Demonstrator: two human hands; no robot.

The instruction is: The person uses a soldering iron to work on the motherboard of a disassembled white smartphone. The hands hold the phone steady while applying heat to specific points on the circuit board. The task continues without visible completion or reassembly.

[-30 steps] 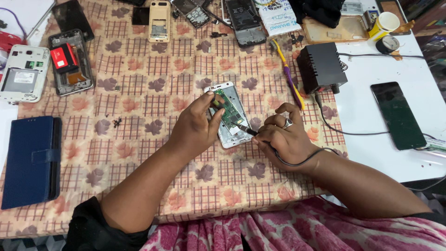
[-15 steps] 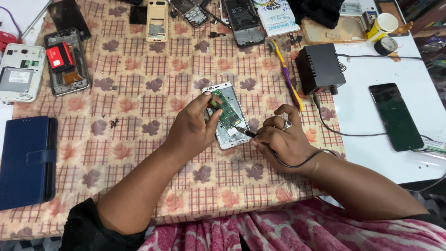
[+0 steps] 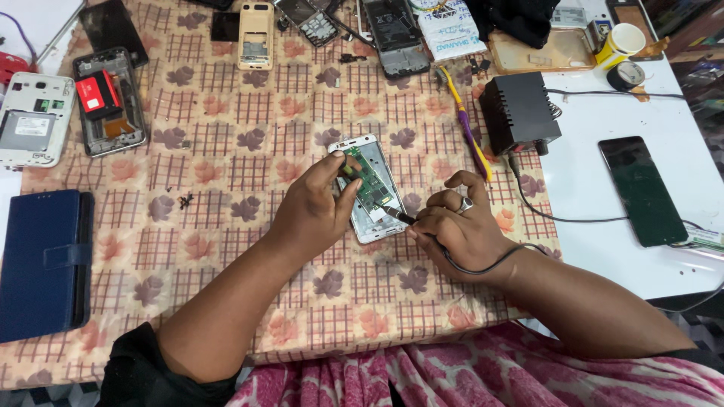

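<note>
So the opened phone [image 3: 369, 188] lies flat on the patterned tablecloth [image 3: 226, 151], white frame with the green circuit board [image 3: 371, 181] showing. The left hand [image 3: 313, 215] is clamped on its left edge, thumb and forefinger curled over the top of the board, the other fingers tucked under along the side. The right hand [image 3: 460, 230] sits just to the right of that grip, closed in a pen hold around a soldering iron [image 3: 400, 216], and the metal tip touches the lower part of the board, just beside the left fingertips. There's a ring on one right finger, and the iron's black cord [image 3: 483, 264] loops over the right wrist.

Up and to the right of the hands there's a black power box [image 3: 519, 111] with a cable running off onto the white table [image 3: 596, 196], and a dark phone [image 3: 641, 190] lies face up well apart on that side. A yellow and purple toothbrush [image 3: 467, 128] lies between the box and the opened phone. Far left of the grip there's a blue wallet case [image 3: 45, 260], and above that a white phone back [image 3: 32, 128] and a stripped phone with a red battery [image 3: 102, 98]. More gutted phones [image 3: 396, 34] sit along the top edge, well away from both hands. A few tiny dark screws [image 3: 185, 200] lie left of the left hand
</note>
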